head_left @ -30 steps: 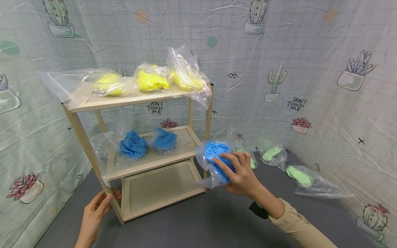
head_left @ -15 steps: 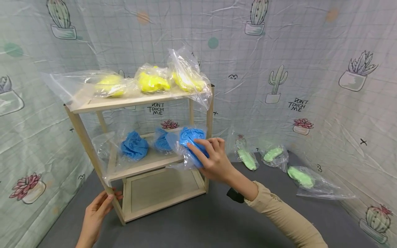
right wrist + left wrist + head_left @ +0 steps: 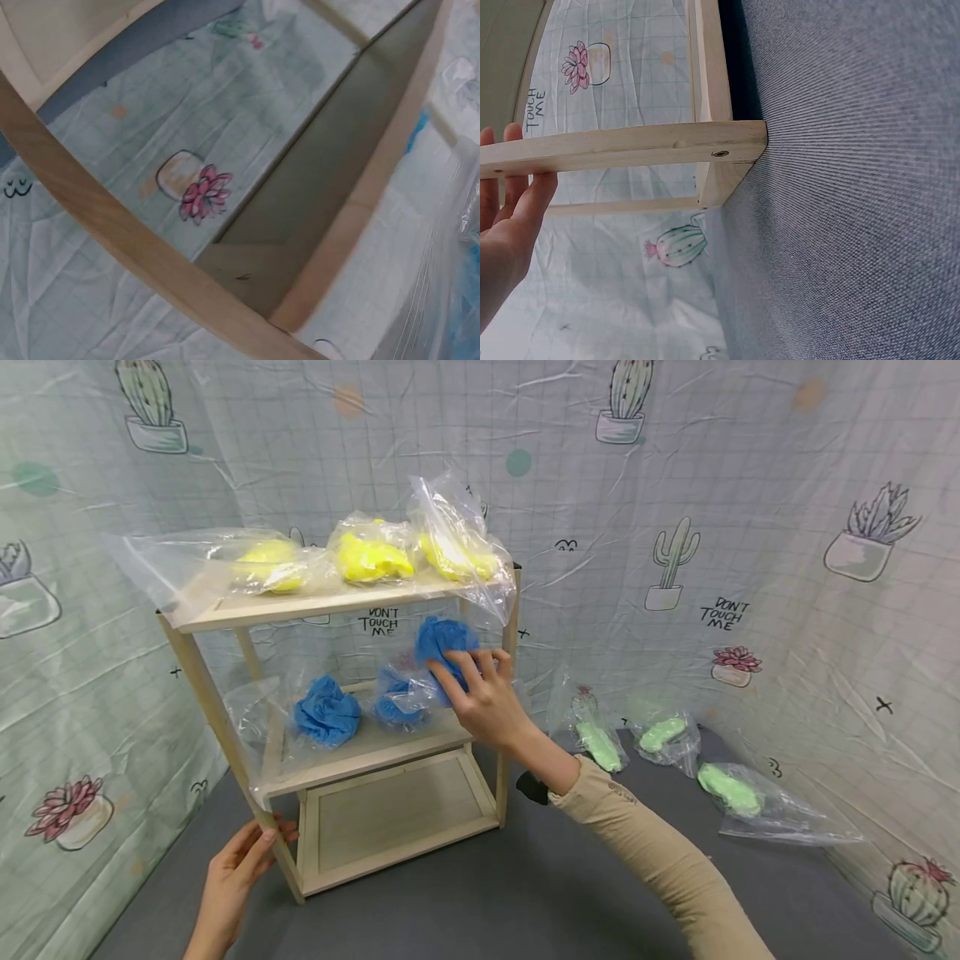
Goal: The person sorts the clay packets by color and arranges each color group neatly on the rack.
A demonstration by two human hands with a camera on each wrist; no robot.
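My right hand (image 3: 486, 700) grips a crumpled blue bundle in a clear plastic bag (image 3: 442, 639), held in the opening above the middle shelf (image 3: 360, 768), near its right end. What the blue stuff is, I cannot tell. Two more bagged blue bundles, one at the left (image 3: 327, 712) and one in the middle (image 3: 397, 702), rest on that shelf; the held bag partly covers the middle one. Low on the wooden rack's front left post (image 3: 213, 714), my left hand (image 3: 234, 870) holds on, thumb and fingers on either side of the wood (image 3: 645, 146). The right wrist view hides the right hand.
Bagged yellow lumps (image 3: 371, 558) lie along the top shelf. To the right, bagged light green pieces (image 3: 731, 789) lie on the dark grey table (image 3: 570, 893). A cactus-patterned sheet (image 3: 555, 502) hangs around the rack. The bottom shelf (image 3: 397, 810) is framed in wood.
My right hand has carried the blue bundle leftward and up, from right of the rack to above the middle shelf. The left hand has stayed on the post.
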